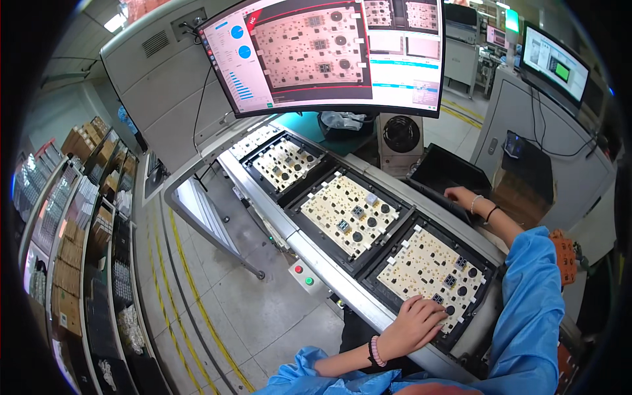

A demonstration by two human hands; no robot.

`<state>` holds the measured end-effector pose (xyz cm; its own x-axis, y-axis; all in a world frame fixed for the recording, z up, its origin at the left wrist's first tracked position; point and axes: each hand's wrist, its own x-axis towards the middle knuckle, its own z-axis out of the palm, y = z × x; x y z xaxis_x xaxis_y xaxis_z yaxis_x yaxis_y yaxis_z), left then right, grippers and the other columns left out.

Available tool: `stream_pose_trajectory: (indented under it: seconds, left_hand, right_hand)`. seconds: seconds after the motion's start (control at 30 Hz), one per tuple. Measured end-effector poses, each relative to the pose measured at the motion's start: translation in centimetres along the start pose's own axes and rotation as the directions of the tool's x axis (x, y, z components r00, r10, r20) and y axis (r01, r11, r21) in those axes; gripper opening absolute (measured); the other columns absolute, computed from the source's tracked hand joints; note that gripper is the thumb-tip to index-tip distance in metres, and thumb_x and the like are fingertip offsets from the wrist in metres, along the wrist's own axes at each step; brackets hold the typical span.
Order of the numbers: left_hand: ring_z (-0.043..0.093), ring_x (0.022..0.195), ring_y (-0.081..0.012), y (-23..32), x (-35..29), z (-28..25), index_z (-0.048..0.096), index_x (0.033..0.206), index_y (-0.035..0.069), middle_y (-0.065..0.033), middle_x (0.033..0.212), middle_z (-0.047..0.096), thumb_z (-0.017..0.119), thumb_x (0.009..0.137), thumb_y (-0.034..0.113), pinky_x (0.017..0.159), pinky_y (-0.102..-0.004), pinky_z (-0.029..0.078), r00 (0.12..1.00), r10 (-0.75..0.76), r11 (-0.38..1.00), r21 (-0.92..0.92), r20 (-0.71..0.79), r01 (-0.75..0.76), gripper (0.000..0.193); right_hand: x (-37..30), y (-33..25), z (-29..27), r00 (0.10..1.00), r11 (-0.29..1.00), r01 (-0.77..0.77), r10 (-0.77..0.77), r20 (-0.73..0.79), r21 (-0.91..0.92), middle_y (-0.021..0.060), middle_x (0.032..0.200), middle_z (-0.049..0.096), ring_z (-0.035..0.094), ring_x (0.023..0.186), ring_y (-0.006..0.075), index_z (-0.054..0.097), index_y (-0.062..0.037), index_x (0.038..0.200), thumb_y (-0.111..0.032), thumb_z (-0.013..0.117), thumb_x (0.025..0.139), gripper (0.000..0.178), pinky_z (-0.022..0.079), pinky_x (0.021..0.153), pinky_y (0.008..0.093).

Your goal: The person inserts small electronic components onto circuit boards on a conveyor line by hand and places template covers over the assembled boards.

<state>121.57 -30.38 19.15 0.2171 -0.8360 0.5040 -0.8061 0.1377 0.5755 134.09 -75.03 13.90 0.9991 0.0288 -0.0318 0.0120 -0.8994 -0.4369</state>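
Note:
My left hand (413, 324) lies over the near edge of the closest cream circuit board (421, 260), its fingers slightly bent and touching the board next to a round black component (449, 310). That board sits in a black carrier frame (378, 289) on the conveyor and bears several small dark parts. My right hand (463, 197) is at the near edge of a black bin (451, 164) beside the conveyor. Its fingers are curled; whatever they may hold is too small to make out. A second circuit board (349, 210) lies in its carrier farther along.
Over the conveyor's far part hangs a large monitor (316, 59). A third board (284, 161) lies beneath it. A speaker-like box with a round black front (400, 135) stands behind the conveyor. Red and green buttons (305, 275) sit on its left side. Shelves (85, 250) line the left.

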Motion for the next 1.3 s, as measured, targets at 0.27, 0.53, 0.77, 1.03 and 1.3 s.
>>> stream_pose_trajectory:
  seconds: [0.27,0.53,0.77,1.03,1.3]
  left_hand:
    - [0.055,0.116,-0.0243,-0.6,0.1,-0.5,0.062,0.120,0.009,-0.0067,0.121,0.060,0.060,0.095,0.013,0.107,-0.0444,0.036,1.000,0.001,1.000,0.002,-0.014,-0.001,0.026]
    - [0.060,0.113,-0.0241,-1.9,-0.5,-1.0,0.062,0.124,0.003,-0.0102,0.125,0.063,0.053,0.102,0.015,0.102,-0.0383,0.044,0.969,-0.244,0.788,-0.574,0.041,0.223,0.027]
    - [0.051,0.132,-0.0287,-2.3,2.5,-0.5,0.034,0.144,-0.011,-0.0252,0.146,0.044,0.037,0.108,0.016,0.115,-0.0383,0.042,0.825,-0.394,-0.551,-0.822,0.405,0.141,0.045]
    - [0.052,0.132,-0.0273,-1.8,2.8,0.0,0.045,0.133,-0.010,-0.0211,0.139,0.052,0.039,0.106,0.006,0.117,-0.0369,0.040,0.797,-0.423,-0.569,-0.811,0.431,0.137,0.033]
    - [0.059,0.126,-0.0292,-0.3,1.9,-1.3,0.049,0.129,-0.005,-0.0255,0.139,0.055,0.052,0.099,-0.004,0.103,-0.0317,0.052,0.801,-0.493,-0.030,-0.927,0.339,0.374,0.029]
  right_hand:
    - [-1.3,-2.4,-3.6,0.946,0.780,-0.220,0.317,-0.068,0.585,0.0058,0.084,0.067,0.064,0.067,0.0098,0.067,0.0016,0.104,0.001,0.060,0.094,0.012,0.056,0.062,0.0237]
    - [-7.3,-15.4,-6.9,0.964,0.765,-0.077,0.221,-0.149,0.639,0.0051,0.081,0.068,0.067,0.070,0.0099,0.064,0.0002,0.101,-0.005,0.065,0.094,0.009,0.057,0.066,0.0244]
    - [-16.0,-28.5,-3.7,0.949,0.954,0.291,-0.298,-0.102,-0.075,0.0086,0.088,0.063,0.067,0.079,0.0243,0.059,-0.0066,0.100,-0.015,0.063,0.090,0.013,0.054,0.067,0.0334]
    - [-18.8,-27.5,-2.3,0.977,0.977,0.189,-0.177,-0.120,0.099,0.0087,0.092,0.061,0.064,0.081,0.0230,0.059,-0.0046,0.099,-0.012,0.063,0.090,0.013,0.052,0.068,0.0335]
    - [-22.4,-18.2,-2.2,0.882,0.224,-0.308,0.432,0.189,0.925,0.0037,0.093,0.059,0.063,0.080,0.0080,0.051,-0.0029,0.112,-0.011,0.056,0.099,0.016,0.058,0.079,0.0235]
